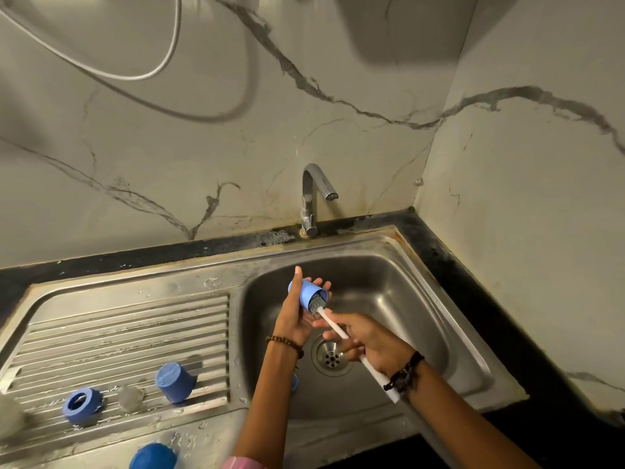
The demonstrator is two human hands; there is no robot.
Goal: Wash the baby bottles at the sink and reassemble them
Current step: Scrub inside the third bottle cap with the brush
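A wall of pale marble-like tile with grey veins stands behind a steel sink (399, 245) set in a dark table, and a chrome tap (313, 198) rises at the back of the sink; no water is seen coming from it. On the ribbed draining board (135, 333) at the left lie a blue screw ring (82, 406), then a small clear piece (130, 398) that may be a teat, then a blue cap (174, 382) resting mouth down; one more blue part (154, 456) sits at the bottom edge, partly cut off. Over the basin, above the drain (332, 358), the left hand (297, 316) holds a small blue cap (309, 294) on its side; the thumb lies along the cap, the other fingers are under it, so this grip is narrow and full. Its open mouth faces right, toward the bottle brush (333, 324), whose grey bristle head is pushed inside the cap. The right hand (368, 340) has its fingers curled around the white handle, so this grip holds the brush. I judge that the cap is light, stiff plastic and slippery when wet, so it is better to hold it around the outside wall with light pressure only. The brush handle is thin, and holding it near the middle gives good control.
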